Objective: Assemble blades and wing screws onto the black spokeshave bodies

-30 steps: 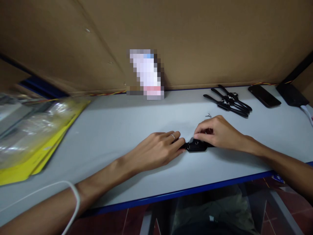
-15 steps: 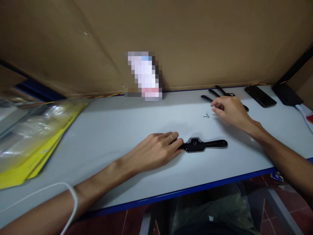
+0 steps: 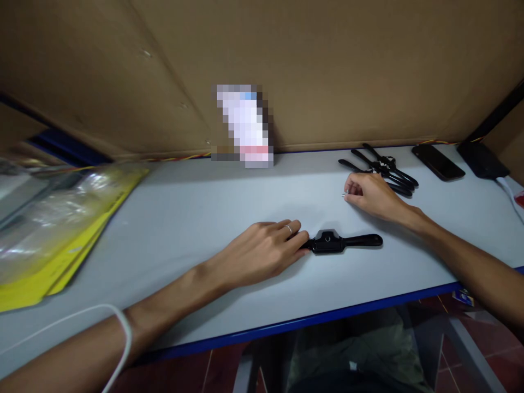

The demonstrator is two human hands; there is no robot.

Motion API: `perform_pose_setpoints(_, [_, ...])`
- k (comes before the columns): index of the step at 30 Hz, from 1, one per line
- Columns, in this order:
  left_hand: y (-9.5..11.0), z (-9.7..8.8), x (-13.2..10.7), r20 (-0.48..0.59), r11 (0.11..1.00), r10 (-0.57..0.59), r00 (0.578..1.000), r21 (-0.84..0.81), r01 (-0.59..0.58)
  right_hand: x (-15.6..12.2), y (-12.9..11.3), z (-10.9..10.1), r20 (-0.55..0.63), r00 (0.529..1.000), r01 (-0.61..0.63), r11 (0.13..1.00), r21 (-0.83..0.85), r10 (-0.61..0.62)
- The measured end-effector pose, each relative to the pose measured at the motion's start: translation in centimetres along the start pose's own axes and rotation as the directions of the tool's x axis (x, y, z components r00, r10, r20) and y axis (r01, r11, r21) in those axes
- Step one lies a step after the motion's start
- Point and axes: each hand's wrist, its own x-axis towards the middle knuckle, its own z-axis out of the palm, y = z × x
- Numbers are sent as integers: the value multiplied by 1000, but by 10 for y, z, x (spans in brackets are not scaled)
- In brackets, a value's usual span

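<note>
Between the earlier frames and now, we see the right hand (image 3: 374,199) leave the black two-handled tool (image 3: 327,244) for a small silvery metal part (image 3: 344,195), right of centre. Its thumb and fingertips meet at that part; we cannot tell whether they grip it firmly. We note the left hand (image 3: 268,248), wearing one plain ring (image 3: 289,228), grasping the tool's left handle under curled fingers. This tool lies flat on the smooth pale tabletop (image 3: 204,196), just right of the frame's centre: a glossy blocky body with one small ring-shaped mark, its right handle slim and round-ended.

At upper right we count three similar black tools (image 3: 385,165) with silvery fittings, one dark phone (image 3: 439,162) with rounded corners, and one matte black flat object (image 3: 483,159). Clear, crinkled plastic (image 3: 53,229) covers at least two yellow sheets (image 3: 77,262) at left, whose dark print is too small for us to read. Brown board (image 3: 327,71) fills the upper frame behind one pixelated pale object (image 3: 249,125).
</note>
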Motion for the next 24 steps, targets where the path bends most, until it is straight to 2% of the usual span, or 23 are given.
perform_pose_setpoints(8, [-1, 1, -2, -28, 998, 52, 998, 37, -51, -5, -8, -3, 20, 999, 30, 996, -86, -29])
perform_pose_setpoints(11, [-1, -1, -2, -33, 997, 68, 997, 35, -67, -8, -14, -8, 20, 999, 41, 997, -63, -40])
perform_pose_setpoints(15, [-1, -2, -1, -26, 997, 77, 997, 33, -76, -16, -33, -14, 34, 996, 73, 989, 128, -78])
perform_pose_setpoints(18, [-2, -2, -2, -16, 996, 76, 997, 37, -75, -24, -48, -15, 48, 988, 129, 946, 296, -150])
perform_pose_setpoints(21, [-2, -2, -2, -20, 996, 77, 997, 48, -76, -30, -58, -11, 50, 974, 190, 911, 366, -223])
perform_pose_setpoints(24, [-2, -2, -2, -23, 996, 77, 997, 46, -76, -33, -61, -4, 63, 969, 194, 894, 405, -239])
